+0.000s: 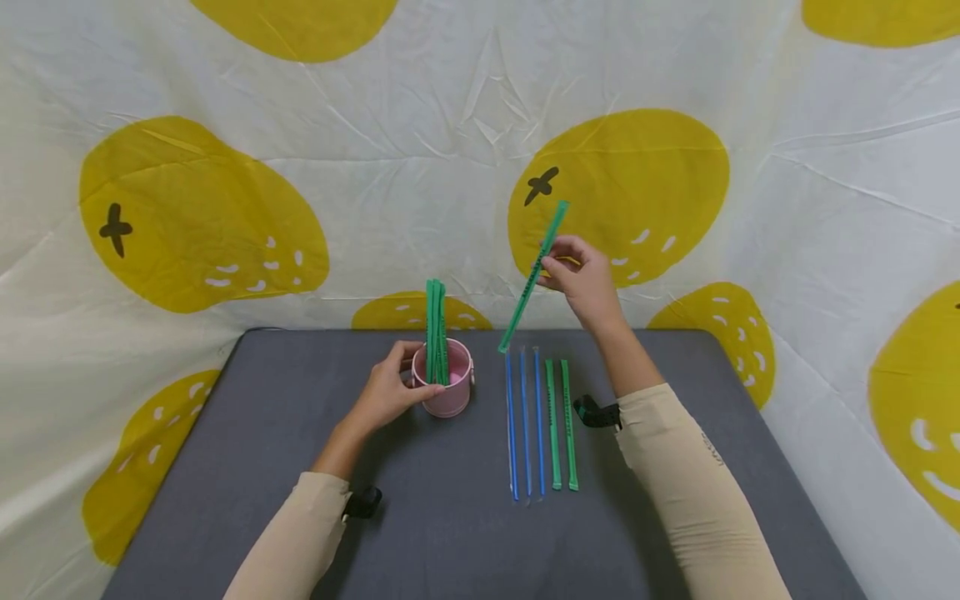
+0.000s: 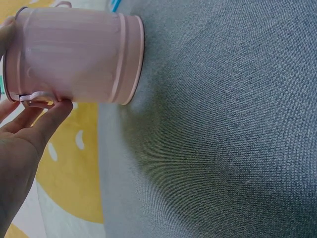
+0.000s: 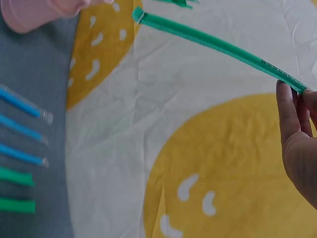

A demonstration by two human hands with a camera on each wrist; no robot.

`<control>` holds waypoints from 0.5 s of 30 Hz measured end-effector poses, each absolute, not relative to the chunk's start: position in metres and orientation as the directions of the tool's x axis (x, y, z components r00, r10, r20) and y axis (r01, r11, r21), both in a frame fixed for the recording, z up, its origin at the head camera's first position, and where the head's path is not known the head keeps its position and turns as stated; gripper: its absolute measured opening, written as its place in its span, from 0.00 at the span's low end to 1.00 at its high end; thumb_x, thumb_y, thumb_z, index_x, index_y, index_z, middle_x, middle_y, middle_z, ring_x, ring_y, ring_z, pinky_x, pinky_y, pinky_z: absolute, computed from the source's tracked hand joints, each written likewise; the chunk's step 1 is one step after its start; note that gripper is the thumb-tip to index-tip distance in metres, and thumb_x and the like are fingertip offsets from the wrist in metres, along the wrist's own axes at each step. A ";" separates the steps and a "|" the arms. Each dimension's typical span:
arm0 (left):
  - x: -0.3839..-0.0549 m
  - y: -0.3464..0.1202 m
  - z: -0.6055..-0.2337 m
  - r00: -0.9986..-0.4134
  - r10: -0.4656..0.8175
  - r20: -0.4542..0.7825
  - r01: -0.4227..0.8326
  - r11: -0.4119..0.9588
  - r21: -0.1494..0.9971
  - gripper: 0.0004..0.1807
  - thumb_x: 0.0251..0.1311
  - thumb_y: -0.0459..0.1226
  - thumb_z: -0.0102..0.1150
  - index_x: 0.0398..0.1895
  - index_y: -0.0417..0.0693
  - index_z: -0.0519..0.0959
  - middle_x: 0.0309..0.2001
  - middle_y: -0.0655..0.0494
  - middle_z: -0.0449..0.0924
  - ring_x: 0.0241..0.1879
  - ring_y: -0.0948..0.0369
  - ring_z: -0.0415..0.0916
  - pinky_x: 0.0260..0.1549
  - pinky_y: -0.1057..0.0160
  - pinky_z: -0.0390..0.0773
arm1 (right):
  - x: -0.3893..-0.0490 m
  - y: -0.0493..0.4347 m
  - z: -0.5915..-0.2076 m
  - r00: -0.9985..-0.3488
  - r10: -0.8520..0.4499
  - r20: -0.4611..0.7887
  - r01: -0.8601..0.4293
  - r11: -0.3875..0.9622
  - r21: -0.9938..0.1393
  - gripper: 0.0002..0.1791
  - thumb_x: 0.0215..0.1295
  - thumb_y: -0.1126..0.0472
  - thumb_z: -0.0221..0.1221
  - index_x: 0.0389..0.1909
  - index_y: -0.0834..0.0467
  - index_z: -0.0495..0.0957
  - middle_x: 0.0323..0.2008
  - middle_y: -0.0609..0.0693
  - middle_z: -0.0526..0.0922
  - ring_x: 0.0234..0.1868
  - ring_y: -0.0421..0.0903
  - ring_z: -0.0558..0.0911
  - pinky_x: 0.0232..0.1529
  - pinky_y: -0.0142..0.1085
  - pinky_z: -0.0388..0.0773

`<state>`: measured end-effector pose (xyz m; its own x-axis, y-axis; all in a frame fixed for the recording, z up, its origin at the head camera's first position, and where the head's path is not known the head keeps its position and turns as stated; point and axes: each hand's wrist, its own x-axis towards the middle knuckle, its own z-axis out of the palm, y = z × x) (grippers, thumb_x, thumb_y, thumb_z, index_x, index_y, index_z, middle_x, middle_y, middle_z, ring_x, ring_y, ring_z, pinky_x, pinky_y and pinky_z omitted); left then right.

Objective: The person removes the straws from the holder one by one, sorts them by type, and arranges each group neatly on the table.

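Note:
My left hand [image 1: 385,389] holds a small pink bucket [image 1: 448,405] by its side, thumb toward the front and fingers behind. The bucket [image 2: 74,57] stands upright on the table in the left wrist view. Inside it, a bundle of green-wrapped straws [image 1: 436,333] sticks up past the rim. Up and to the right, my right hand [image 1: 590,286] pinches one green-wrapped straw [image 1: 531,283] near its middle, tilted in the air. In the right wrist view this straw's [image 3: 213,45] lower end hangs away from the fingers.
Three blue straws [image 1: 526,425] in clear wrappers lie side by side on the dark grey table [image 1: 442,533], right of the bucket. Beside them lie two green-wrapped straws [image 1: 554,425]. A white cloth with yellow shapes [image 1: 420,208] hangs behind the table.

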<state>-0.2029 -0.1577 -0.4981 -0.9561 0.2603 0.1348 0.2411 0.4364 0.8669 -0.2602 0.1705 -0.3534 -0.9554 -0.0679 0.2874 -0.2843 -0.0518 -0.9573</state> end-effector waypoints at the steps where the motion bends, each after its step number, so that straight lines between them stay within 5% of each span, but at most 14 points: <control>1: -0.203 -0.158 -0.498 -0.956 0.260 0.134 0.240 0.436 0.867 0.44 0.51 0.50 0.81 0.68 0.53 0.68 0.63 0.47 0.79 0.65 0.40 0.77 0.58 0.41 0.81 | -0.260 0.174 -0.354 -0.955 -0.065 0.289 -0.287 -0.039 -0.957 0.09 0.73 0.67 0.61 0.51 0.62 0.78 0.41 0.49 0.77 0.42 0.39 0.87 0.44 0.34 0.87; 15: -0.203 -0.158 -0.497 -0.958 0.257 0.125 0.232 0.446 0.864 0.44 0.51 0.48 0.81 0.69 0.50 0.68 0.63 0.46 0.79 0.64 0.44 0.78 0.56 0.44 0.82 | -0.244 0.235 -0.385 -0.982 -0.032 0.187 -0.190 0.179 -0.965 0.20 0.76 0.64 0.58 0.63 0.69 0.71 0.45 0.48 0.76 0.43 0.36 0.84 0.46 0.31 0.86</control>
<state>-0.2035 -0.1577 -0.4965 -0.9582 0.2574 0.1247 0.2323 0.4463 0.8642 -0.2436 0.2345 -0.3848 -0.9818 -0.0324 0.1870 -0.1898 0.1786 -0.9654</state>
